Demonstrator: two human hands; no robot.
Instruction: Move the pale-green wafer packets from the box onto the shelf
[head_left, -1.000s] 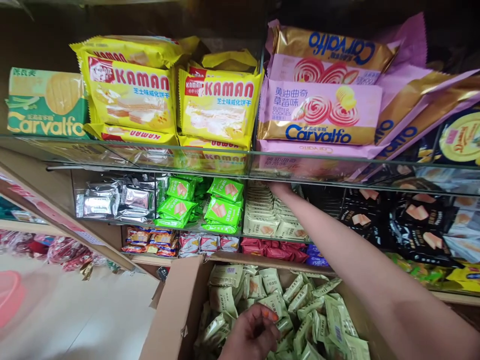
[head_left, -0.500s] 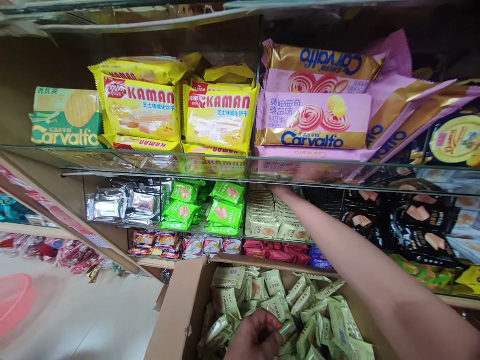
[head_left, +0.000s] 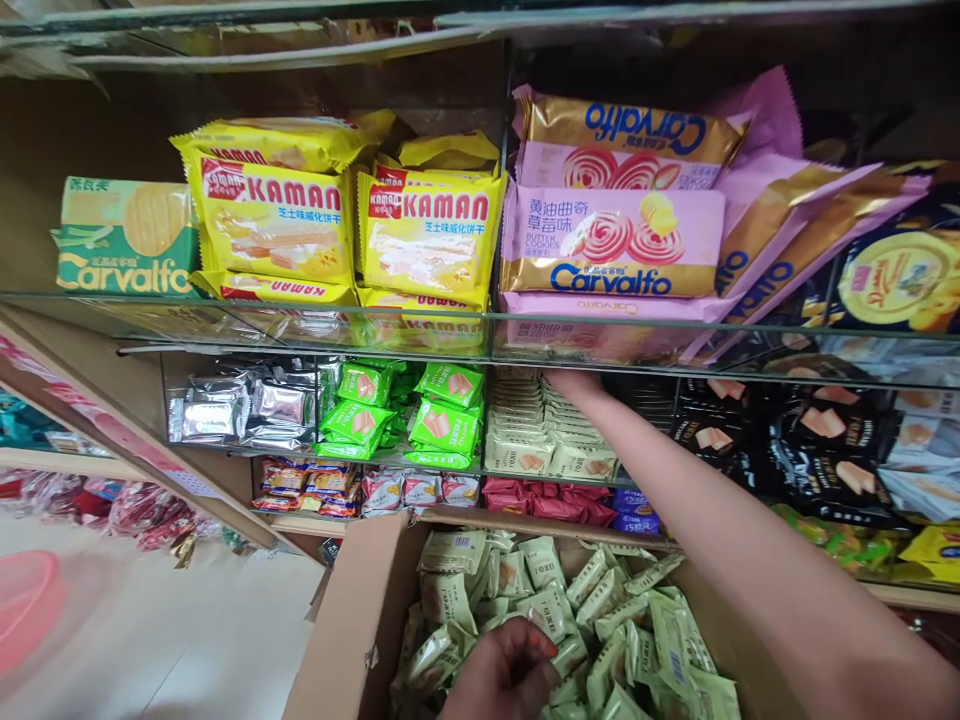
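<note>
My left hand [head_left: 510, 665] hovers at the front of a cardboard box [head_left: 352, 610]. Its fingers are curled in, and no packet shows between them. Pale green cake packets [head_left: 551, 608] lie loose below it and fill the box. My right arm stretches from the lower right into the middle shelf. Only the back of my right hand [head_left: 576, 384] shows under the glass edge; its fingers are hidden. It is at the rows of stacked pale green packets [head_left: 529, 432], which match those in the box. Whether it holds any of them cannot be seen.
Above, a glass shelf [head_left: 420, 335] carries yellow wafer packs [head_left: 274, 220] and pink cookie packs [head_left: 615, 235]. Beside the pale green stacks are bright green packets [head_left: 442, 420], silver packets [head_left: 214, 410] and black packets [head_left: 825, 425]. A pink basin [head_left: 26, 610] stands on the floor at left.
The view has shifted slightly, so the shelf goods sit a little further left. Both hands keep nearly the same places, the left over the box and the right inside the shelf.
</note>
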